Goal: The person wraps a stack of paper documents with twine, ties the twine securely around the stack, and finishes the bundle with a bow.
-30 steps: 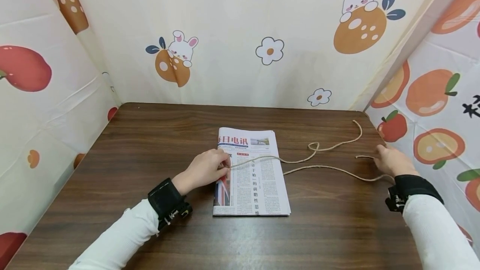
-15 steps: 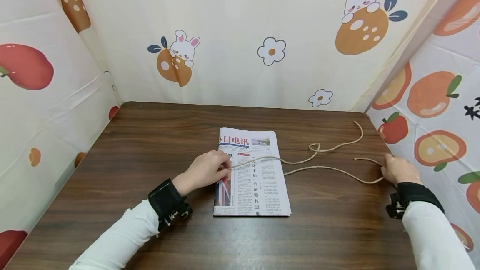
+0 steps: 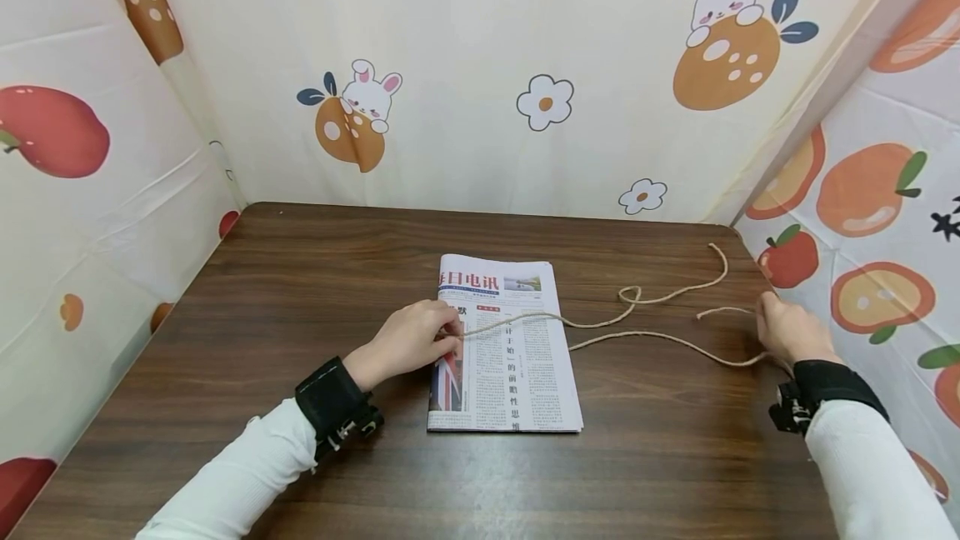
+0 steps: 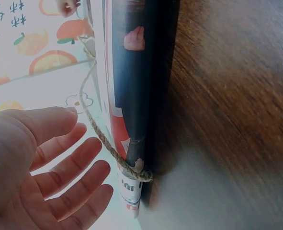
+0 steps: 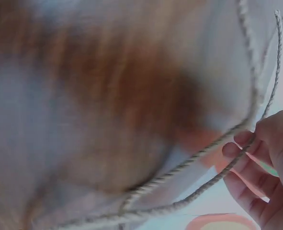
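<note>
A folded newspaper (image 3: 504, 348) lies flat in the middle of the brown table (image 3: 300, 290). A length of jute twine (image 3: 600, 323) crosses it and loops off to the right. My left hand (image 3: 448, 332) rests at the paper's left edge where the twine begins. In the left wrist view its fingers (image 4: 79, 163) are nearly straight beside the twine (image 4: 100, 136), which hooks round the newspaper's edge (image 4: 131, 158). My right hand (image 3: 767, 325) is at the table's right side, fingers (image 5: 249, 143) curled round two strands of twine (image 5: 213, 148), with the free end sticking out to its left.
Cloth walls printed with rabbits, flowers and fruit close the table in at the back (image 3: 480, 73), left and right (image 3: 877, 215). The right hand is close to the right wall. Both wrists wear black straps.
The right hand has shifted a little along the right edge with the twine, and the free end has lifted and swung away from me. The left hand and newspaper have stayed put.
</note>
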Tool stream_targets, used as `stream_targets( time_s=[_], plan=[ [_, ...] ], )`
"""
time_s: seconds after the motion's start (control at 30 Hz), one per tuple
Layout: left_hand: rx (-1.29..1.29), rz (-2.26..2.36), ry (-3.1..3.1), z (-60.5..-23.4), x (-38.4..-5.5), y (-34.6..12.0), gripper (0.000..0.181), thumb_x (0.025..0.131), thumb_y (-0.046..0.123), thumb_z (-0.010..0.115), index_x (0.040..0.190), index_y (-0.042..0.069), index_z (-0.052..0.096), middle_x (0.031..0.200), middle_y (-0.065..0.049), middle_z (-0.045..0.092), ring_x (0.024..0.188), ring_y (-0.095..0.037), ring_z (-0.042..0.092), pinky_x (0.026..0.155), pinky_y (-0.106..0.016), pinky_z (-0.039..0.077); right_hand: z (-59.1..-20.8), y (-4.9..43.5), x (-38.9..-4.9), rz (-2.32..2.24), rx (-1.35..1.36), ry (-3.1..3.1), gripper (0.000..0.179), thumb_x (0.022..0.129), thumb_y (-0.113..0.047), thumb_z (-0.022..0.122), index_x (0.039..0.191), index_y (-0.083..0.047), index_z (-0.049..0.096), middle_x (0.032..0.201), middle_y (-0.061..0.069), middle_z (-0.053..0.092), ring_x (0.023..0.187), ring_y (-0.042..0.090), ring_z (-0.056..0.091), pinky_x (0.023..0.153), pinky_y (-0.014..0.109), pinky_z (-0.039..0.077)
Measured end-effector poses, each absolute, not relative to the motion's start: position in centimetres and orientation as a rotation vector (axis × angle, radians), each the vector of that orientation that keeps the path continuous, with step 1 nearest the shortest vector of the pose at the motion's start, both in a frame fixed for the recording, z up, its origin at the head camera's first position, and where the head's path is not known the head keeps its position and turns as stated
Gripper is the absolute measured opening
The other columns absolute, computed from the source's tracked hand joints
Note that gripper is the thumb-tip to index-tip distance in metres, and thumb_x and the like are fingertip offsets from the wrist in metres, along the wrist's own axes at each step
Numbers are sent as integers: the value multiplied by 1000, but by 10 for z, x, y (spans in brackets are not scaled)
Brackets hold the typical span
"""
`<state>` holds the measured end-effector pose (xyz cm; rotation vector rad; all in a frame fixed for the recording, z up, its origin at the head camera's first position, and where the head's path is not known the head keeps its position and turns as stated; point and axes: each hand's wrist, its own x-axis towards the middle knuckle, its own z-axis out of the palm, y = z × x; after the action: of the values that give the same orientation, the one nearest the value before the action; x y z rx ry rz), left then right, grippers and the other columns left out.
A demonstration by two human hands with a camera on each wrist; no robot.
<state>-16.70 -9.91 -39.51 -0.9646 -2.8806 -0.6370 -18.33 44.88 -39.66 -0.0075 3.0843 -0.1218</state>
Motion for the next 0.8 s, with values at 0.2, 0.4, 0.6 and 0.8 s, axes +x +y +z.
stream_targets(
  time_s=[0.2, 0.4, 0.6, 0.8],
  plan=[
    [-970, -643, -2868, -394, -168, -99, 7, 82, 20, 66, 77, 21, 61, 78, 5, 59, 72, -9, 48, 63, -24, 41, -382, 431, -193, -85, -144, 3164, 9, 87, -4, 51, 90, 3, 46, 68, 13, 54, 58, 26, 53, 52, 44, 42],
    [-981, -649, -2850, -396, -167, -98, 8, 81, 21, 68, 77, 21, 61, 76, 5, 58, 70, -9, 48, 61, -23, 41, -367, 404, -203, -38, -295, 3263, 10, 87, -5, 54, 93, 0, 47, 71, 10, 56, 60, 27, 55, 50, 46, 43],
    [-978, -655, -2849, -395, -166, -96, 9, 81, 20, 67, 76, 20, 60, 74, 6, 57, 68, -9, 47, 60, -23, 39, -354, 378, -210, -56, -453, 3361, 8, 86, -4, 54, 91, -3, 47, 73, 9, 53, 57, 26, 54, 44, 43, 39],
    [-973, -637, -2844, -392, -166, -96, 9, 81, 20, 66, 75, 21, 60, 73, 8, 56, 69, -8, 47, 61, -23, 40, -344, 356, -214, -26, -672, 3454, 10, 83, -2, 58, 87, -5, 49, 69, 5, 51, 52, 19, 47, 42, 36, 34]
  ],
)
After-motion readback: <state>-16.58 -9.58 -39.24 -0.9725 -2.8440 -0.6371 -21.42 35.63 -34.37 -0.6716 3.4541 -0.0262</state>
